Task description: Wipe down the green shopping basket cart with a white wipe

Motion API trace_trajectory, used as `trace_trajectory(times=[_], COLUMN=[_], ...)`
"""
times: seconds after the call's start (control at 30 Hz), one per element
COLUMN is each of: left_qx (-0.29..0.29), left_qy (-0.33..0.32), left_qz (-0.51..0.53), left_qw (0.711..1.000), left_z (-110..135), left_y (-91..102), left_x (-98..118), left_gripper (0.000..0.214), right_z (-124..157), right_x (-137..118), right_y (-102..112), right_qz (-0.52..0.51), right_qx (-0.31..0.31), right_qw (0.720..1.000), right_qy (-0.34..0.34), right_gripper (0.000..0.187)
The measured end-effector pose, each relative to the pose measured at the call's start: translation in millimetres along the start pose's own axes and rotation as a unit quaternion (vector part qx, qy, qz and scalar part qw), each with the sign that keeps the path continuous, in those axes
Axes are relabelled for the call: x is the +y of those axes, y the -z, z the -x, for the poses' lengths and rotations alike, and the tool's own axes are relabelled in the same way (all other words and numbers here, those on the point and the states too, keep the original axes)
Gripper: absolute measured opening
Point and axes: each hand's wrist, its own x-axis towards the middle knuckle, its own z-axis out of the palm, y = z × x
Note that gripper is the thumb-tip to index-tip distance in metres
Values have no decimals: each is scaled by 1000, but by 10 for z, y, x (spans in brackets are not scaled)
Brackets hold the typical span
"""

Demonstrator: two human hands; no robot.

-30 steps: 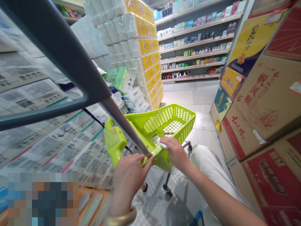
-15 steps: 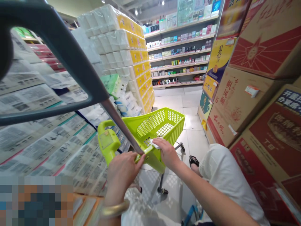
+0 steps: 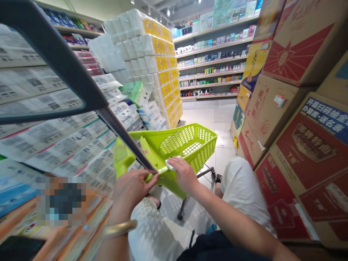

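Down a narrow shop aisle, between printed paper packs (image 3: pixel 54 98) and stacked cartons (image 3: pixel 288 119), a lime-green plastic shopping cart (image 3: pixel 187 145) stands just in front of the person's white-trousered knee (image 3: pixel 241 185). The right hand (image 3: pixel 185 175) rests on the cart's near rim, fingers together and lightly curved, pressing a small white cloth (image 3: pixel 171 165) against the plastic. Only a corner of the cloth shows, so its full size and fold are hard to tell. The left hand (image 3: pixel 133 194), a gold bangle (image 3: pixel 119 229) at its wrist, is curled closed around the other side of the rim, close by a steel pole (image 3: pixel 125 141) that rises to a dark grey loop handle (image 3: pixel 54 54). The hand seems to have hold of the cart itself, though the pole may also touch its fingers.

So far, the cloth is on one stretch of rim only. The mesh walls, the basket floor and the lime handle panel (image 3: pixel 121 156) sit out of reach of either hand for now — neither hand is on them.
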Motion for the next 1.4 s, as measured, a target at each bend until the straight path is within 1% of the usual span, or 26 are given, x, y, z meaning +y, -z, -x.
trace_trajectory(times=[0.07, 0.13, 0.2, 0.3, 0.37, 0.43, 0.5, 0.57, 0.6, 0.73, 0.8, 0.87, 0.93, 1.0, 1.07, 1.13, 1.2, 1.23, 1.33, 1.4], left_qx=[-4, -13, -20, -21, -25, -34, -40, -41, -39, -28, -20, -12, -7, -1, 4, 5, 5, 7, 27, 64], left_qy=[3, 13, 22, 28, 45, 66, 73, 66, 61, 49, 44, 37, 36, 36, 37, 38, 44, 45, 34, 16], left_qz=[-1, -3, 6, 34, 45, 51, 56, 59, 60, 62, 65, 69, 65, 57, 49, 50, 57, 60, 69, 80], left_qw=[1000, 1000, 1000, 999, 998, 996, 995, 995, 996, 996, 997, 997, 997, 998, 998, 998, 997, 997, 997, 995], left_z=[62, 114, 155, 194, 204, 206, 208, 215, 221, 265, 293, 320, 344, 363, 379, 392, 402, 406, 410, 412], left_y=[24, 52, 77, 96, 92, 77, 57, 40, 34, 33, 41, 47, 51, 55, 63, 73, 80, 79, 56, 23], left_x=[30, 54, 73, 100, 117, 128, 128, 116, 109, 109, 129, 154, 176, 193, 211, 232, 254, 261, 247, 210], left_gripper=[38, 40, 40, 39, 36, 32, 31, 32, 32, 31, 29, 28, 28, 29, 31, 31, 30, 29, 27, 28], right_z=[42, 79, 118, 184, 222, 249, 267, 284, 295, 364, 397, 417, 426, 432, 443, 459, 475, 481, 485, 483], right_x=[-129, -155, -86, 23, 5, -77, -153, -156, -127, 34, 25, -51, -126, -134, -70, 6, 21, -3, -137, -190], right_y=[-1, 44, 119, 202, 203, 173, 152, 170, 193, 294, 296, 270, 255, 278, 336, 393, 415, 410, 367, 361], right_qz=[-10, -9, 4, 31, 26, 4, -15, -16, -11, 26, 26, 9, -9, -10, 10, 36, 49, 47, 26, 14], right_qx=[-8, -14, -14, 2, 9, 4, -3, -6, -5, 28, 43, 39, 20, 5, 6, 21, 34, 34, 13, -2], right_qw=[1000, 999, 1000, 999, 999, 1000, 1000, 999, 1000, 999, 997, 999, 1000, 1000, 1000, 999, 997, 997, 1000, 1000], right_qy=[27, 34, 19, -26, -35, -12, 19, 33, 28, -35, -50, -32, 3, 26, 15, -18, -45, -47, -12, 17], right_gripper=[52, 51, 50, 51, 52, 52, 53, 54, 54, 53, 54, 56, 57, 57, 55, 53, 52, 52, 56, 57])
